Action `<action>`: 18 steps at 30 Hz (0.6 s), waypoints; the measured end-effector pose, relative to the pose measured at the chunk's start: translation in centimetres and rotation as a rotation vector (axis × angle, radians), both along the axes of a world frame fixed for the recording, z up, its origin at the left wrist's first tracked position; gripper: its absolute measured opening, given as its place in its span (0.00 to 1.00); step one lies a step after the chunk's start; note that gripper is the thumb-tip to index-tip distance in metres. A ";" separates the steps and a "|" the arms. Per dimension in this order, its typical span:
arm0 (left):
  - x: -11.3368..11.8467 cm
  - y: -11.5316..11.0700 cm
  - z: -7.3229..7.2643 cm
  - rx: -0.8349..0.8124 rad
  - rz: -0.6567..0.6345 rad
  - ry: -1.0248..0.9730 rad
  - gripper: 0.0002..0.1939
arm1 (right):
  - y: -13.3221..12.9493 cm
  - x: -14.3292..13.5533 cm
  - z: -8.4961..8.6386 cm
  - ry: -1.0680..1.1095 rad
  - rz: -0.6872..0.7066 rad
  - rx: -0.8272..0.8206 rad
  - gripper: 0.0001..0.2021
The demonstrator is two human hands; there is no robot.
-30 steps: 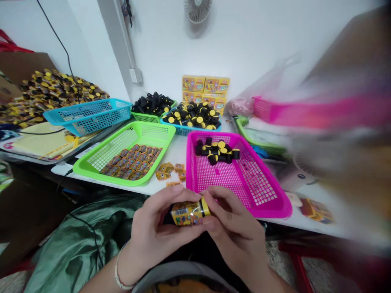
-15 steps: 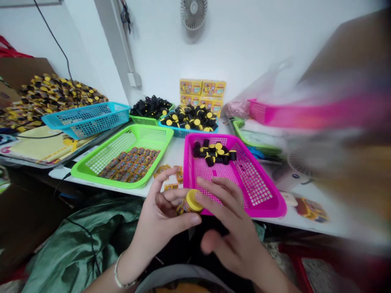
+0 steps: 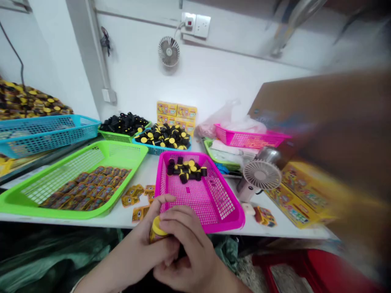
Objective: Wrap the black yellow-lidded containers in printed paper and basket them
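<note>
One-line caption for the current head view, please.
Left hand holding a yellow-capped container, right hand at its cap, before a pink basket of black-and-yellow pieces.

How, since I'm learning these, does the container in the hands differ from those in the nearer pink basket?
The held container shows a yellow-brown body, mostly hidden; the basket containers have black bodies.
The held container is roughly cap-up; the basket containers sit jumbled in mixed poses.
The held container is in the left hand, the right hand against it; the basket containers are loose in the pink basket.
Shared: yellow caps.
</note>
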State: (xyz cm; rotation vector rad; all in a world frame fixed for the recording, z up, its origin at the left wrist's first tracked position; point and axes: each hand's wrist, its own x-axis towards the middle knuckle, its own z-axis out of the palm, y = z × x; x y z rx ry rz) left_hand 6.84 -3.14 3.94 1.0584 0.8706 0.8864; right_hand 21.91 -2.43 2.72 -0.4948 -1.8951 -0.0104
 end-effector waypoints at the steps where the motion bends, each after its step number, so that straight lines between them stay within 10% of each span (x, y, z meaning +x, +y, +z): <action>1: 0.1 0.0 0.5 0.070 0.060 0.069 0.41 | 0.0 0.0 0.0 -0.008 0.004 -0.001 0.29; 5: 0.3 0.4 1.7 0.345 0.108 0.160 0.41 | 0.1 0.2 -0.5 -0.024 0.024 0.021 0.23; 18: -1.0 0.1 0.7 0.483 0.110 0.109 0.38 | 1.2 -1.3 0.0 -0.125 0.084 0.076 0.13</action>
